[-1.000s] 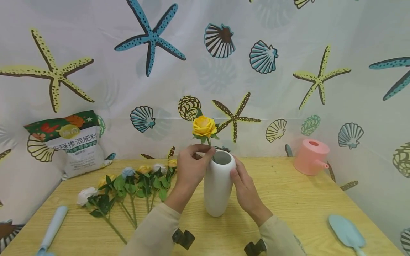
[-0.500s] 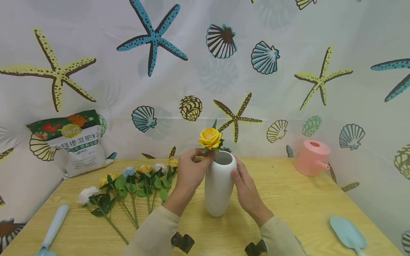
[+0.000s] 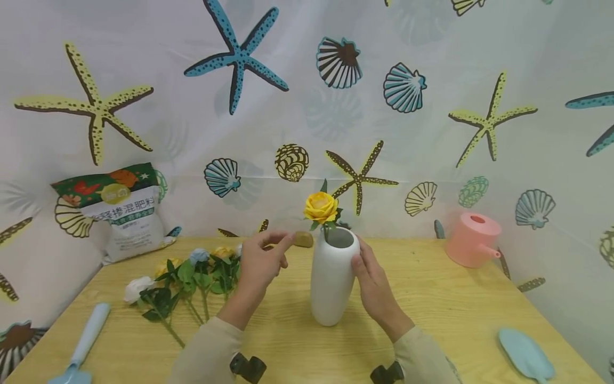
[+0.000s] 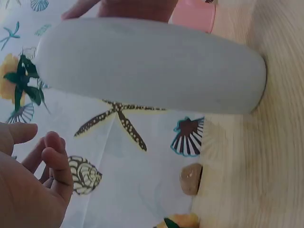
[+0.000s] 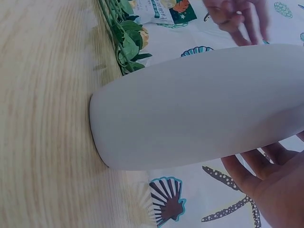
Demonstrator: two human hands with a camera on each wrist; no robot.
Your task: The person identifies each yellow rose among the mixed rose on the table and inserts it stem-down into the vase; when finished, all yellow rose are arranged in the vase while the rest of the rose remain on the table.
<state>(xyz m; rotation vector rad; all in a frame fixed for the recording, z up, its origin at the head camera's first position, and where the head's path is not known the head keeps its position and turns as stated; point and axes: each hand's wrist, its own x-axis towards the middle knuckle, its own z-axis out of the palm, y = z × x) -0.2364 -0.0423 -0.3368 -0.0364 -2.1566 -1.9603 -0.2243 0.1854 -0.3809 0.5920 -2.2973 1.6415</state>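
On the table point(image 3: 431, 288), the right hand point(image 3: 376, 285) grips the white vase point(image 3: 332, 282), presumably to steady it, with the yellow rose point(image 3: 321, 207) propped in it near the empty, relaxed left hand point(image 3: 260, 261).

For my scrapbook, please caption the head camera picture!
Right hand holds a white vase with a yellow rose in it; left hand is empty.

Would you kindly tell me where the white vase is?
In the head view, the white vase stands just right of centre on the table, the right hand holding its side.
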